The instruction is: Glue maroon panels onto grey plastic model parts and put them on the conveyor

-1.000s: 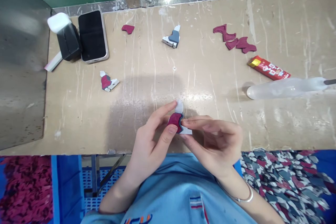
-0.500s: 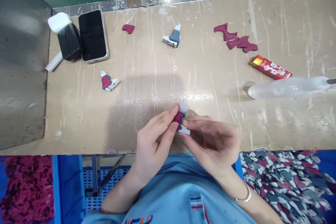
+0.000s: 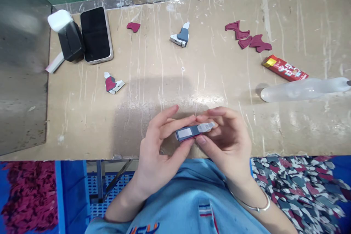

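Note:
Near the table's front edge, my left hand (image 3: 161,150) and my right hand (image 3: 226,139) both pinch one small plastic piece (image 3: 189,132). It is dark grey-blue with a light grey inset, a light grey tip pointing right and a maroon edge underneath. The fingers of both hands are closed on it, and they hide part of its underside. To the upper left lies a similar piece with a maroon cover (image 3: 110,83). Farther back sits another with a grey-blue cover (image 3: 182,35). A single maroon part (image 3: 134,26) lies left of that one, and several loose maroon parts (image 3: 256,42) lie at the back right.
A phone (image 3: 95,34) and a black-and-white object (image 3: 70,40) lie at the left by a metal wall (image 3: 23,65). A red packet (image 3: 285,68) and a translucent bottle (image 3: 296,90) lie at the right. Bins of maroon parts (image 3: 30,193) and mixed parts (image 3: 298,190) stand below the table edge.
Between my fingers the piece has turned from upright, maroon face showing, onto its side with its tip to the right. My right hand has shifted its grip to the tip end.

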Available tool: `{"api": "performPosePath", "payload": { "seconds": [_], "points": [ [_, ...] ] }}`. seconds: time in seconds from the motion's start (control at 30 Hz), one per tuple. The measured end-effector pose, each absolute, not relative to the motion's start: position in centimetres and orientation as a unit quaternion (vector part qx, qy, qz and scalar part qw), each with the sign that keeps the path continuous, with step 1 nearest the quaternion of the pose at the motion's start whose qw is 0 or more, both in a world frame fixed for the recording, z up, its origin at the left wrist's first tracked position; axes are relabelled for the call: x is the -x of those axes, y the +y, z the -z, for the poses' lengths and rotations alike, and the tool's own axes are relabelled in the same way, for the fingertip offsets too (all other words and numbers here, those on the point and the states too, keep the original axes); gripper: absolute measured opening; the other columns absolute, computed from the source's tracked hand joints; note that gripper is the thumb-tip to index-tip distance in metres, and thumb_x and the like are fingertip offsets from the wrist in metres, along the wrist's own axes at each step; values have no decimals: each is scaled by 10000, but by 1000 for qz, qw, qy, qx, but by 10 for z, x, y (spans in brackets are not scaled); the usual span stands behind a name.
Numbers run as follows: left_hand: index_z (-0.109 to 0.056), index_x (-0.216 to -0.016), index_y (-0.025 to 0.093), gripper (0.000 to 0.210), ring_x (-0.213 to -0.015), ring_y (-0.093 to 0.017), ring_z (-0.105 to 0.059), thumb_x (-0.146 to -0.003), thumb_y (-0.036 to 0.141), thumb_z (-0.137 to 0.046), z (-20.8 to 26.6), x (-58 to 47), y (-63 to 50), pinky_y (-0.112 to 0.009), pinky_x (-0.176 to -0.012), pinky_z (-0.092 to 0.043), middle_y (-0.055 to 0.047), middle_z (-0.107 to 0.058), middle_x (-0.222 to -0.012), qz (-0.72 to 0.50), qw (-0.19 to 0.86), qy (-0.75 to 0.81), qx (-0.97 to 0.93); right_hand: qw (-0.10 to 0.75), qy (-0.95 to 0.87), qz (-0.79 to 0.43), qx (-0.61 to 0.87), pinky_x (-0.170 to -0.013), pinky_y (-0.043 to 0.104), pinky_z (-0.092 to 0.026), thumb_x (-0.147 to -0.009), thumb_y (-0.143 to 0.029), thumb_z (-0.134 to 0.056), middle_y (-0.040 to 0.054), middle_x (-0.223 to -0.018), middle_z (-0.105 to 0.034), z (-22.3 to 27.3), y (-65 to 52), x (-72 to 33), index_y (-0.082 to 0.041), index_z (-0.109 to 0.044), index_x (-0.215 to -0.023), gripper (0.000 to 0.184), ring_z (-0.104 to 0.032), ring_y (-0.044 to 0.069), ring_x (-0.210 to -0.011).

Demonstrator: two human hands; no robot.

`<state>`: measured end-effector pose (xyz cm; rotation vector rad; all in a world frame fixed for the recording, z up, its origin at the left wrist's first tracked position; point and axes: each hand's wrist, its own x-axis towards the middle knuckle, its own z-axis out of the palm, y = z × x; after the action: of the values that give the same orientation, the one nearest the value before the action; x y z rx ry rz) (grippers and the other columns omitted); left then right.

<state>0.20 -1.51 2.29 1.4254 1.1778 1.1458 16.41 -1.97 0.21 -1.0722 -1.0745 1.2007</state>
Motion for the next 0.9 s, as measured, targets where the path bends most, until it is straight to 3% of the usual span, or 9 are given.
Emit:
{"api": "performPosePath", "payload": {
  "seconds": [0.1, 0.2, 0.3, 0.47, 0.57, 0.67, 0.9],
  "points": [
    [-472, -1606, 481, 847, -1122, -171, -796, -937, 114, -840, -26, -1, -17, -328, -1042, -675, -29, -689, -1499, -485, 449, 489, -569, 563, -458, -523, 447, -924, 280, -704, -942, -144, -840, 15, -1118, -822, -1, -18, -165, -321, -674, -1290, 424, -827, 168, -1029],
    [-445, -1623, 532, 939, -1038, -164, -780, -897, 119, -875, -28, 1, -18, -358, -996, -707, -36, -590, -1535, -487, 424, 496, -580, 559, -450, -542, 436, -893, 296, -711, -991, -296, -824, 24, -1072, -831, 2, -16, -164, -311, -662, -1289, 341, -834, 180, -997],
    [-447, -1623, 518, 933, -943, -129, -755, -904, 77, -846, -28, 2, -19, -339, -981, -706, -45, -598, -1456, -480, 424, 488, -593, 572, -446, -546, 419, -862, 295, -709, -1004, -329, -808, 13, -1013, -809, 2, -16, -161, -301, -630, -1202, 268, -828, 176, -967],
    [-511, -1559, 511, 831, -995, -108, -777, -929, 57, -806, -23, -1, -22, -245, -989, -667, 4, -674, -1285, -513, 474, 472, -537, 596, -429, -536, 416, -832, 237, -686, -1027, -237, -757, 6, -1018, -780, 0, -22, -155, -302, -558, -1091, 219, -811, 142, -913],
    [-561, -1495, 438, 674, -1055, -121, -791, -945, 185, -859, -15, -4, -17, -237, -1044, -624, 9, -741, -1178, -532, 541, 465, -456, 621, -442, -509, 400, -848, 252, -696, -1002, -157, -761, 13, -1018, -801, 5, -19, -156, -304, -566, -1075, 255, -828, 162, -938],
    [-569, -1394, 329, 655, -1010, -180, -808, -864, 357, -954, -10, -6, -9, -287, -996, -633, 9, -772, -1011, -550, 599, 434, -387, 638, -478, -479, 368, -842, 287, -713, -951, -51, -766, 26, -1013, -812, 13, -11, -157, -309, -573, -1084, 349, -837, 189, -936],
    [-489, -1203, 286, 681, -913, -195, -783, -787, 451, -1001, -16, -14, -12, -310, -901, -597, 25, -776, -913, -575, 576, 480, -327, 649, -507, -452, 343, -845, 258, -703, -986, -68, -704, 37, -1004, -789, 21, -5, -152, -323, -621, -1178, 330, -831, 178, -923]
  ]
}}
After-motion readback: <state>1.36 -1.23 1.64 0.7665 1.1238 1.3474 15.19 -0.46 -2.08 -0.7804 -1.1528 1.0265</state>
